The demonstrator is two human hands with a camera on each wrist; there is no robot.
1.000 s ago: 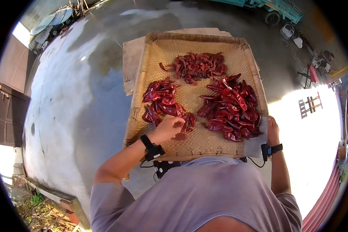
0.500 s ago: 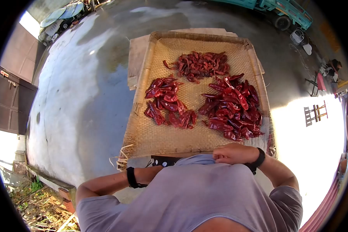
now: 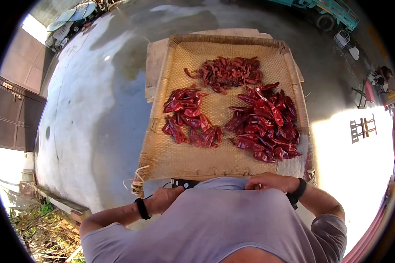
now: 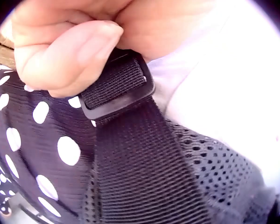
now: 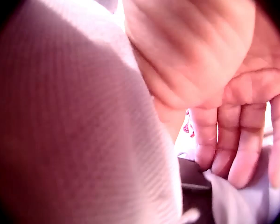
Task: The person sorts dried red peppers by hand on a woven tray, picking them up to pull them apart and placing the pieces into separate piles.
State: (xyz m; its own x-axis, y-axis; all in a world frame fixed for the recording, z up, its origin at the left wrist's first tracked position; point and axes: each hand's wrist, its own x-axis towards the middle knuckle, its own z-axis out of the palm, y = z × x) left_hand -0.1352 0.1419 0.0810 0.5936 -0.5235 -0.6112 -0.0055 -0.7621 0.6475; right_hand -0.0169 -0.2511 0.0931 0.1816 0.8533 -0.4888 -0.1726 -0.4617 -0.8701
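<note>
In the left wrist view, my left hand [image 4: 79,51] grips a black webbing strap [image 4: 140,158] at its plastic buckle [image 4: 119,105], the thumb bent over it. From the head view, that left hand [image 3: 164,199] is low at the left of my waist. My right hand [image 3: 272,181] holds the front of the light grey shirt [image 3: 232,210], just below the tray's near edge. The right wrist view shows its fingers [image 5: 226,140] pointing down to a raised fold of shirt cloth [image 5: 228,196]. Black polka-dot fabric [image 4: 42,135] lies beside the strap.
A woven bamboo tray [image 3: 215,105] in front of me bears several piles of red chillies: dark shrivelled ones [image 3: 228,72] at the back, glossy ones at left [image 3: 184,103] and right [image 3: 267,122]. Loose cane ends [image 3: 138,182] stick out at its near left corner.
My left hand has left the chillies at the tray's front left and come down to the waist strap. My right hand has moved from the tray's right rim to the shirt front.
</note>
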